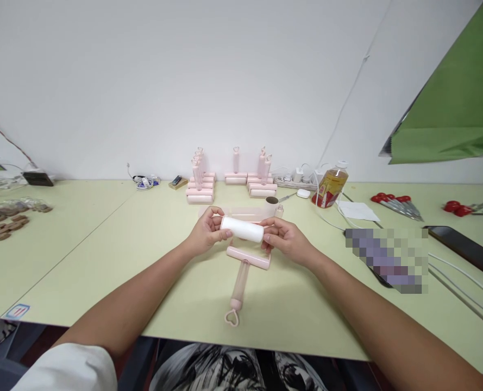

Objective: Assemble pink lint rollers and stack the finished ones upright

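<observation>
A white sticky-paper roll [242, 228] is held level above the table between both hands. My left hand [207, 232] grips its left end, thumb in front and fingers behind. My right hand [285, 239] has its fingers closed at the right end. Just below lies a pink lint roller handle [248, 257], its clear grip pointing toward me and ending in a heart-shaped loop. Behind the roll lie a clear-and-pink cover [241, 213] and an upright cardboard-cored roll [271, 206], both partly hidden.
Several assembled pink lint rollers [200, 190] stand along the wall, more at right [262, 186]. A drink bottle [330, 184], white cables, a power strip [298, 182] and red-handled tools [396, 203] are to the right. Phones [465, 250] lie near the right edge; brown pieces [7, 225] lie far left.
</observation>
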A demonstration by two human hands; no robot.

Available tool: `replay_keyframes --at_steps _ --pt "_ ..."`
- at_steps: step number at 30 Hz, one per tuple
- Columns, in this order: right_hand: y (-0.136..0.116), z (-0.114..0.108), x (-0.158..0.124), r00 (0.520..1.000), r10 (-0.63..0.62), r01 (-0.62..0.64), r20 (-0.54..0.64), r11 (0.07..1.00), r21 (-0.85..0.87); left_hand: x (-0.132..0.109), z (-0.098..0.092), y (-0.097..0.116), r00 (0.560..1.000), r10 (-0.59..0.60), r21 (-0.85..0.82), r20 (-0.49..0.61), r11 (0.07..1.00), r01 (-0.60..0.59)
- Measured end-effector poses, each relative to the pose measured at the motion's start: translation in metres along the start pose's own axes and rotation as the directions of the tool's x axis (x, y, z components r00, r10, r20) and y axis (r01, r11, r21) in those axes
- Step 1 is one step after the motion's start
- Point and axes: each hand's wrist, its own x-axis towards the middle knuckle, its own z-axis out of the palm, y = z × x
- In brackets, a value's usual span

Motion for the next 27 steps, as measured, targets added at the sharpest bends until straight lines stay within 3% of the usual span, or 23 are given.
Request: replay_keyframes --at_steps 10,21,24,27 --pt "0.0 0.0 0.0 0.999 0.036 -0.035 0.012 0.999 -0.008 -0.001 0.0 -0.001 1.0 0.001 0.03 0.006 1.0 -0.001" --pt "0.001 0.006 0.002 0.997 0.01 -0.014 -0.074 0.999 -0.052 -0.001 0.005 0.0 0.999 -0.024 0.044 -0.026 0.999 0.025" --pt "-0.001 0.01 0.002 0.987 0.067 -0.066 -0.145 0.998 0.012 -0.001 0.008 -0.001 0.997 -0.013 0.029 -0.079 0.999 0.015" --pt "-0.004 0.015 0.001 0.964 0.176 -0.14 -0.2 0.973 0.182 0.0 0.013 -0.003 0.989 -0.006 0.006 -0.145 1.0 0.007"
